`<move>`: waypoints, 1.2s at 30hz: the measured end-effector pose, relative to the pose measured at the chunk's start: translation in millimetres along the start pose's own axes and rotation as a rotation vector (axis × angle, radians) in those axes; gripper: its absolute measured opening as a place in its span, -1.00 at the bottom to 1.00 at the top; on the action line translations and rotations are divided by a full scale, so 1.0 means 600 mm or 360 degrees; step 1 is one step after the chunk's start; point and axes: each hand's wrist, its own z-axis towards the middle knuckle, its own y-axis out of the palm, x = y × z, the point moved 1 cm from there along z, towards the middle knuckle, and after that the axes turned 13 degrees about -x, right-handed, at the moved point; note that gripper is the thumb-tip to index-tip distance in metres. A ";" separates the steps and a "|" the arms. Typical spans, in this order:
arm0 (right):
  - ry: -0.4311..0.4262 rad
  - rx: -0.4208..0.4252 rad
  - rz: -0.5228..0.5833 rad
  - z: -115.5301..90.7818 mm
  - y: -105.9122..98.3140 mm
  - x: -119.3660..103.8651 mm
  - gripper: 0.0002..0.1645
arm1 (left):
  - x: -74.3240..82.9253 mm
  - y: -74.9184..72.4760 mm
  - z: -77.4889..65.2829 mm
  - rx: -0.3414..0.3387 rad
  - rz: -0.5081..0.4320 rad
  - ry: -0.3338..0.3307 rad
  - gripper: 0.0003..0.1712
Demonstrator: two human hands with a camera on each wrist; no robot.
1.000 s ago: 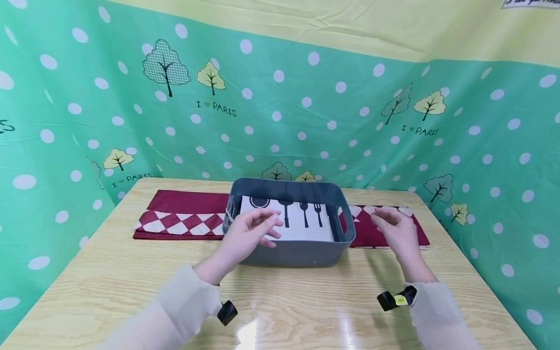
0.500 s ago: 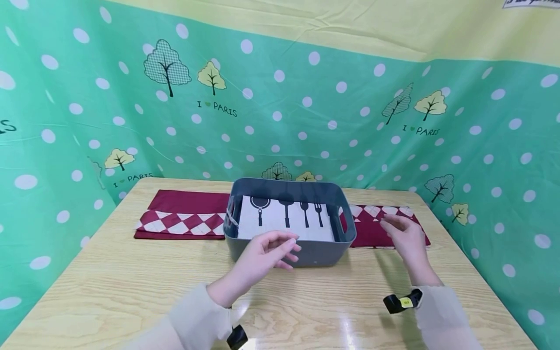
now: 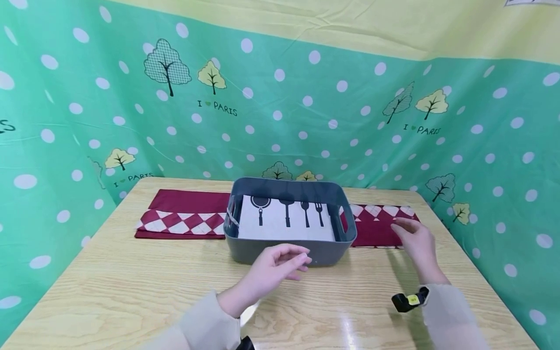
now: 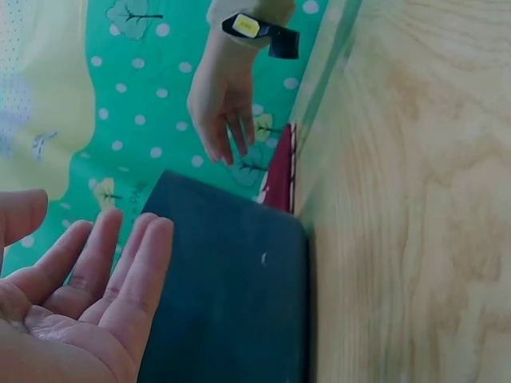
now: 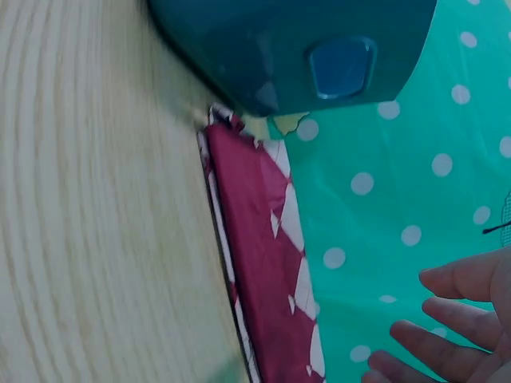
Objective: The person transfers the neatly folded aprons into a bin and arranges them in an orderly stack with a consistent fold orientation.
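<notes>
A grey-blue plastic basket [image 3: 284,253] stands at the middle of the table. Inside it lies a folded white cloth [image 3: 280,228] printed with dark kitchen utensils. My left hand [image 3: 275,270] hovers before the basket's front wall, fingers loosely bent and holding nothing; the left wrist view shows its fingers [image 4: 140,279] spread beside the basket [image 4: 223,295]. Above the folded maroon cloth with white diamonds [image 3: 372,233] on the right, my right hand [image 3: 417,245] hangs with relaxed fingers and nothing in them. In the right wrist view that maroon cloth [image 5: 255,239] lies apart from the fingers [image 5: 447,351].
Another folded maroon cloth with a white diamond band [image 3: 183,218] lies left of the basket. The pale wooden table [image 3: 131,287] extends in front. A green dotted curtain [image 3: 280,97] hangs behind and along both sides.
My left hand has drawn back from over the basket, toward me and to the right. My right hand has shifted slightly right. The basket and cloths have stayed in place.
</notes>
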 end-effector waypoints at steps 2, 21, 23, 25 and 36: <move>0.0014 0.0002 -0.0011 0.004 -0.003 0.005 -0.29 | -0.002 0.007 0.002 -0.0023 0.0001 -0.0001 -0.53; 0.0196 -0.0062 -0.0187 0.044 -0.039 0.064 -0.06 | -0.019 0.051 0.012 -0.0020 0.0163 -0.0086 -0.60; 0.0209 -0.0070 -0.0225 0.048 -0.043 0.071 -0.05 | -0.021 0.053 0.013 -0.0031 0.0184 -0.0085 -0.59; 0.0230 -0.0078 -0.0258 0.052 -0.047 0.078 -0.03 | -0.024 0.055 0.014 -0.0039 0.0197 -0.0088 -0.58; 0.0354 -0.0063 -0.0389 0.072 -0.063 0.110 -0.02 | -0.031 0.067 0.018 -0.0053 0.0191 -0.0166 -0.52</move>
